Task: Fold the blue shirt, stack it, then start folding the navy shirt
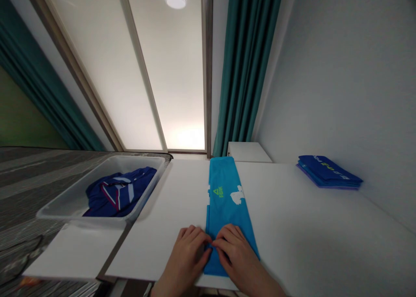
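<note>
On my head feed, the left hand (184,262) and right hand (235,256) sit side by side at the near end of a long, narrow cyan garment (225,214), which lies folded flat in a strip on a white tabletop (292,232). The fingers (195,238) of both hands curl down and inward, their tips meeting near the middle of the strip and pinching the cloth's near fold between them. The garment's far end reaches almost to the table's far edge, and a lime-green logo (217,192) and white print (237,195) show on its upper face.

To the left of the hands, a grey plastic bin (130,162) holds a crumpled navy garment (118,193) with white and maroon stripes. The bin sits just past the table's left edge, though from this angle I can't make out what supports it. Below it lies a separate white panel (74,253), with a dark seam between it and the table.

Well to the right, a neat stack of folded blue garments (328,171) rests against a white wall (338,72). Beyond the table's far edge stand a white cabinet (248,152) and a teal curtain (247,67), beside a frosted glass panel (97,72). Patterned grey carpet (32,180) covers the floor at left.
</note>
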`<state>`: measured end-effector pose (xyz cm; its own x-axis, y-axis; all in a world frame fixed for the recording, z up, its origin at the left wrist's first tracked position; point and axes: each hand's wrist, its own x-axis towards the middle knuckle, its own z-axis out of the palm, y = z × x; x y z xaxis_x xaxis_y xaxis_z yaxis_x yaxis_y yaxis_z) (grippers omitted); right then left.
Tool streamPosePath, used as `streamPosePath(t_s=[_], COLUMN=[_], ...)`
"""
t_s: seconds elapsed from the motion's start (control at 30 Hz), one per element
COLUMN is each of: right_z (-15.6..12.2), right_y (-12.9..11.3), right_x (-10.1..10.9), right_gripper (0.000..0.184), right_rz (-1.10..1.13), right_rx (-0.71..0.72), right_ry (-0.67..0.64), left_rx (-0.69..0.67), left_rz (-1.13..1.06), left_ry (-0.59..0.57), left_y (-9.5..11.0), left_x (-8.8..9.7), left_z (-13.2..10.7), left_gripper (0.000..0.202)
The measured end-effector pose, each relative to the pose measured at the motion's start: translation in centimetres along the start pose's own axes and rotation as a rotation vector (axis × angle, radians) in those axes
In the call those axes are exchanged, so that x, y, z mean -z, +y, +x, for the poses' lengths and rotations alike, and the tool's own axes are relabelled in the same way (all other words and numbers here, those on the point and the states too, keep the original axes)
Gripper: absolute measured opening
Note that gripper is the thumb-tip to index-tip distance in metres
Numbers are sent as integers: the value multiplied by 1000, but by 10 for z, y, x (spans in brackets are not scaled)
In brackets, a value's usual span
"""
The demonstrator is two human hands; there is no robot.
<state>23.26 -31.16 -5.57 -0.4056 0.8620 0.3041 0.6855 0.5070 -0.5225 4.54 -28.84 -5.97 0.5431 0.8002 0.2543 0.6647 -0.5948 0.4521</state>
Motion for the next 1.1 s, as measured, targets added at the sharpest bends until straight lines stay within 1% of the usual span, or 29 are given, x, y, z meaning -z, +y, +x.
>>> streamPosePath(t_s=[0.13,0.23,0.37,0.5,0.6,0.7,0.8,0.97,1.03,1.1], right_z=[-8,-11,-10,-8,-7,-8,-9,-9,-10,-12], right_y=[-5,-7,-6,0,7,12,12,10,10,11], right_x=[10,13,13,14,15,15,14,13,12,12], right_gripper=[23,26,25,20,23,24,23,24,23,23], right_rz=[26,34,60,196,335,416,438,411,384,335], right_rx=[15,16,5,-45,-94,-121,-127,-129,-120,-88], right_ry=[-25,-26,-6,52,105,139,152,146,146,143], left_rx=[-62,-119,-285,-443,-510,-553,-567,-467,-431,-411], left_rz=[78,119,239,375,392,396,405,358,309,263], left_ry=[-18,-23,-61,-118,-156,-156,-130,-48,-24,-27], left_y=[-3,-7,-10,-6,-2,-1,-4,-10,-10,-9], left_x=[2,6,13,22,28,30,24,12,12,14], left_z=[-2,0,6,16,23,27,26,16,12,9], left_gripper=[14,13,6,4,5,9,9,9,9,8])
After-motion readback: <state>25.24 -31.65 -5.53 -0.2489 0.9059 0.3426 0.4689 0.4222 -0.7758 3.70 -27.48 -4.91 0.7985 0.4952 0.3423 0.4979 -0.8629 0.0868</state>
